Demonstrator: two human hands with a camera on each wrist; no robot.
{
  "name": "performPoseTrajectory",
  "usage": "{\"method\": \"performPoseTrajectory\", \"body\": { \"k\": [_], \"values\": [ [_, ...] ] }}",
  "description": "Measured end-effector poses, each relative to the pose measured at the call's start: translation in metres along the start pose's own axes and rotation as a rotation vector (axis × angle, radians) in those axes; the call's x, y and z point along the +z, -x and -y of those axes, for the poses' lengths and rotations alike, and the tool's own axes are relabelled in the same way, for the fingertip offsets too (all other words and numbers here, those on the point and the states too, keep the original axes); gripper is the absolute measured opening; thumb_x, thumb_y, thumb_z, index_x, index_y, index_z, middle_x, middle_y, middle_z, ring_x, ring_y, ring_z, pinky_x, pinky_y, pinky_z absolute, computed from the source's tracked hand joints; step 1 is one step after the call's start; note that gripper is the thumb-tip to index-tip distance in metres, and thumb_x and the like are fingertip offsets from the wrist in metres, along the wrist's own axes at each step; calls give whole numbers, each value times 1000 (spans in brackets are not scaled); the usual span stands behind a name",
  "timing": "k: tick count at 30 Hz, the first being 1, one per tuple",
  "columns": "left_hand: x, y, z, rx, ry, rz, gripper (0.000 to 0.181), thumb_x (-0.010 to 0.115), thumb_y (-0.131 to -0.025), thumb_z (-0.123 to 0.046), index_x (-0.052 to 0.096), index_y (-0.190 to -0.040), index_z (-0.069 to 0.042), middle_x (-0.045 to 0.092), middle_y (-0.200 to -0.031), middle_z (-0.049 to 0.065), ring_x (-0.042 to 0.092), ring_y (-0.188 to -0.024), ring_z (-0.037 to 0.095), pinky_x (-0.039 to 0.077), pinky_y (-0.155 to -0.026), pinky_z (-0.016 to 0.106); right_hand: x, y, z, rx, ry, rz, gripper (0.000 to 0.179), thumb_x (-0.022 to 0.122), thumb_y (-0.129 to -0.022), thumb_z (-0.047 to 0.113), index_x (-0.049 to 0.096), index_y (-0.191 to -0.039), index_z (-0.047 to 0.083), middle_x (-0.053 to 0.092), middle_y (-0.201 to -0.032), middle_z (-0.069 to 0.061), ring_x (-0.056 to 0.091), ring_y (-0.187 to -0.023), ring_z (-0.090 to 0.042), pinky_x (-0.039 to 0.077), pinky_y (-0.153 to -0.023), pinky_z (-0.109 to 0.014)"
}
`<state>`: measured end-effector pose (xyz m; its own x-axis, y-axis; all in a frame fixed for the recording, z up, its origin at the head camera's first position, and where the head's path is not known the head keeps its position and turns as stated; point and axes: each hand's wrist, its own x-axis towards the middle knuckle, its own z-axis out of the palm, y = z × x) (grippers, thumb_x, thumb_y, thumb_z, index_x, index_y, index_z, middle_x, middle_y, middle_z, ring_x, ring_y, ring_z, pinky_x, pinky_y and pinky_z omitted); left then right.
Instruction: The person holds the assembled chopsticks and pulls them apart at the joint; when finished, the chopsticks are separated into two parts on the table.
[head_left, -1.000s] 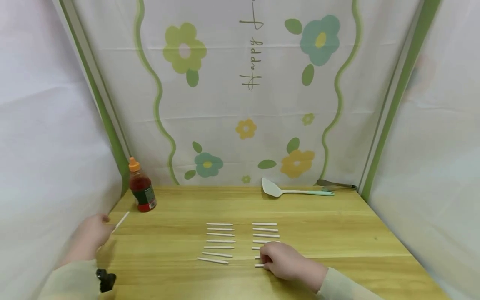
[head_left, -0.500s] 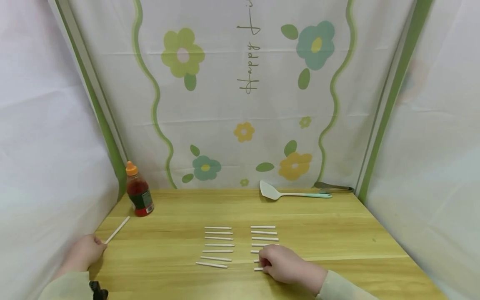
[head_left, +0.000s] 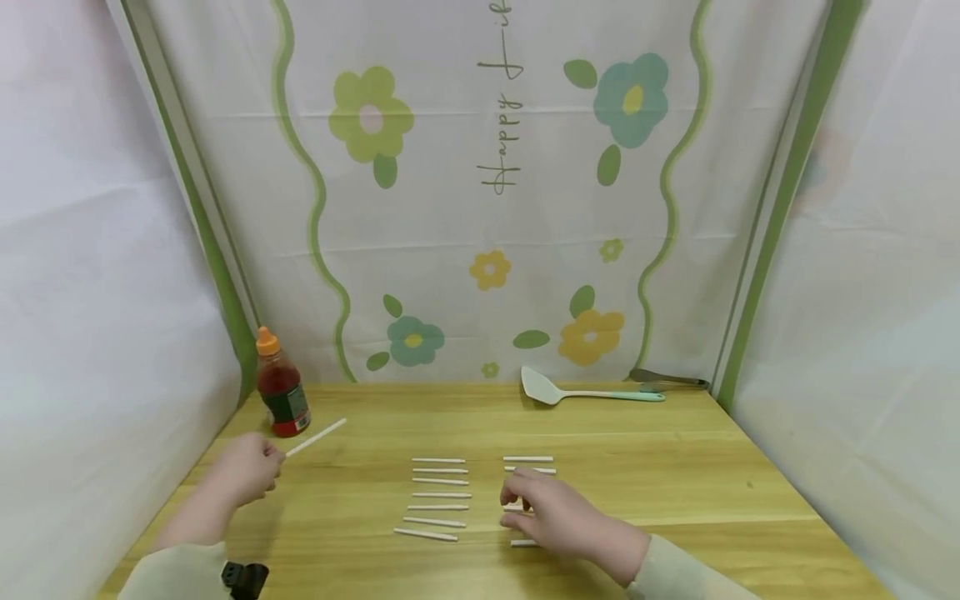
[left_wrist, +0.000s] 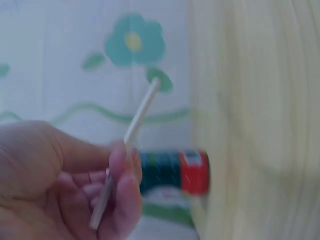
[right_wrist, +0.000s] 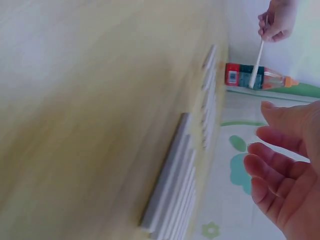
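Observation:
In the head view my left hand [head_left: 243, 471] pinches a thin white stick [head_left: 318, 436] between thumb and fingers, in front of the sauce bottle [head_left: 285, 400]. The left wrist view shows this stick slanting up past the fingertips, its lower end sticking out below them. My right hand [head_left: 562, 518] hovers over the right column of white sticks [head_left: 528, 458], hiding several of them; its thumb and fingers are parted and loosely bent, with nothing between them. Left of it lies another column of white sticks [head_left: 441, 495], spaced roughly parallel on the wooden table.
A pale spatula [head_left: 542, 387] with a mint handle lies at the back of the table [head_left: 735, 467], with tongs [head_left: 671, 379] beside it at the back right. A flowered white curtain [head_left: 442, 200] hangs behind, and white sheets enclose both sides.
My left hand has moved right from the table's left edge, carrying the stick, after first dipping toward the tabletop. The right hand's fingers have spread apart above the right column.

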<state>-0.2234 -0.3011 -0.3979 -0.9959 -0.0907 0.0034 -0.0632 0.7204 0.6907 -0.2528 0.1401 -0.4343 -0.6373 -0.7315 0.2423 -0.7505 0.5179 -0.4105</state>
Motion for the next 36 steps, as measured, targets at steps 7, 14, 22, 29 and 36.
{"method": "performPoseTrajectory", "body": {
  "k": [7, 14, 22, 29, 36],
  "values": [
    [48, -1, -72, 282, 179, 174, 9, 54, -99, 0, 55, -90, -1, 55, -75, 9, 53, -62, 20, 47, -53, 32, -19, -22, 19, -125, -5, -210, 20, 75, -89, 14, 63, -106, 14, 57, -101, 6, 58, -92, -11, 52, -78, -29],
    [98, 6, -136, 487, 185, 400, 8, 54, -101, -5, 56, -94, -7, 59, -79, 5, 52, -63, 14, 46, -55, 29, -32, -39, 36, -141, 89, -146, 18, 66, -97, 19, 63, -114, 15, 57, -102, 8, 55, -89, -8, 49, -76, -25],
    [114, 3, -154, 539, 92, 364, 12, 61, -100, -26, 73, -100, -26, 64, -80, -11, 56, -66, 6, 47, -60, 28, -33, -37, 30, -77, 32, -61, 10, 57, -100, 12, 66, -98, 18, 60, -87, 14, 50, -70, -1, 45, -64, -20],
    [115, -4, -152, 529, 177, 401, 15, 63, -98, -19, 76, -105, -20, 71, -101, -5, 65, -89, 7, 53, -75, 28, -39, -39, 23, -81, -63, -33, 18, 57, -100, 8, 73, -106, 14, 68, -96, 11, 60, -80, 1, 50, -69, -21],
    [119, -15, -149, 564, 227, 470, 16, 62, -98, -13, 77, -102, -17, 72, -100, -4, 66, -91, 9, 53, -77, 28, -38, -36, 17, -103, -79, -19, 17, 59, -99, 7, 74, -106, 14, 70, -99, 10, 63, -86, 0, 50, -72, -19]
  ]
}}
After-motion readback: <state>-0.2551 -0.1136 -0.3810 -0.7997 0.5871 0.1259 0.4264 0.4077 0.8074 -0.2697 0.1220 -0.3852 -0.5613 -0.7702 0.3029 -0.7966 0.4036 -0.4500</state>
